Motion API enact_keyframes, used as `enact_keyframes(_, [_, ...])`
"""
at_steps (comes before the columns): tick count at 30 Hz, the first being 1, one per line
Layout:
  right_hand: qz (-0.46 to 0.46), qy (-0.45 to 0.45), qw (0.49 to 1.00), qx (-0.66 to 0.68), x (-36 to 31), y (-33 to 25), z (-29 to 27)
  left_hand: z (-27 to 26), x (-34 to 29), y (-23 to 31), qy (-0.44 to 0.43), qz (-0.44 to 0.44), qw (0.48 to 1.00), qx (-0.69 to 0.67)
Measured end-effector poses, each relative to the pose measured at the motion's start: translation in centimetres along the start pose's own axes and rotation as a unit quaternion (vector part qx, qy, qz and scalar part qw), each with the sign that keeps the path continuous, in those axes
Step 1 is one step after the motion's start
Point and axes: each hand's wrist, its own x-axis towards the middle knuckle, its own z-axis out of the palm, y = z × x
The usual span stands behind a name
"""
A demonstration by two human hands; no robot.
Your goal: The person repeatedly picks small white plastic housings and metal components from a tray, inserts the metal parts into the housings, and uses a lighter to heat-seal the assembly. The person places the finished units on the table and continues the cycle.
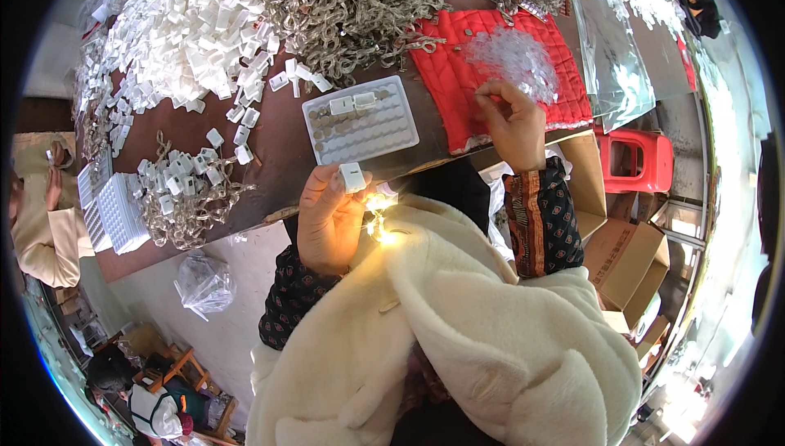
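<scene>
My left hand (327, 225) is closed on a small white battery box (352, 178) at the table's near edge. A strand of glowing yellow fairy lights (378, 219) hangs beside it, over my lap. My right hand (519, 127) hovers over the near part of a red quilted cloth (446, 70). Its thumb and forefinger are pinched together; whatever they hold is too small to make out. Beyond those fingers lies a heap of small clear plastic pieces (519, 62). Between my hands, farther back, a white ridged tray (388, 134) bears round coin cells (331, 129) and white boxes (342, 106).
White battery boxes (196, 45) and coiled light strings (343, 13) are heaped at the back. More coils with boxes (184, 192) lie left, beside stacked white trays (123, 213). A red stool (646, 160) and cartons (625, 262) stand right. Another person's hands (55, 180) show far left.
</scene>
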Motion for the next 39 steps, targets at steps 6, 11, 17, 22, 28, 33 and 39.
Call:
enact_keyframes(6, [-0.005,0.012,1.0,0.007,-0.2,-1.5,0.4,0.0,-0.1,-0.1,-0.019,0.007,0.999,-0.026])
enact_keyframes(11, [-0.028,-0.038,0.986,0.161,-1.1,-5.3,2.1,0.2,0.0,-0.1,-0.073,0.013,0.995,-0.072])
enact_keyframes(17, [-0.099,-0.181,0.957,0.203,-4.6,-10.3,5.6,0.8,-0.3,0.0,-0.059,0.055,0.996,-0.042])
enact_keyframes(22, [-0.151,-0.168,0.958,0.178,-4.7,-11.2,6.4,0.6,-0.5,0.4,-0.028,0.068,0.995,-0.068])
enact_keyframes(28, [-0.172,-0.189,0.955,0.152,-4.6,-11.3,7.2,-0.3,-0.7,0.4,-0.011,0.071,0.994,-0.087])
enact_keyframes(33, [-0.082,-0.248,0.943,0.208,-4.3,-12.0,6.6,-0.9,-0.9,1.0,-0.004,0.072,0.994,-0.076])
enact_keyframes(39, [-0.068,-0.294,0.925,0.231,-4.0,-11.9,7.7,-1.4,-1.4,2.7,0.023,0.062,0.998,-0.016])
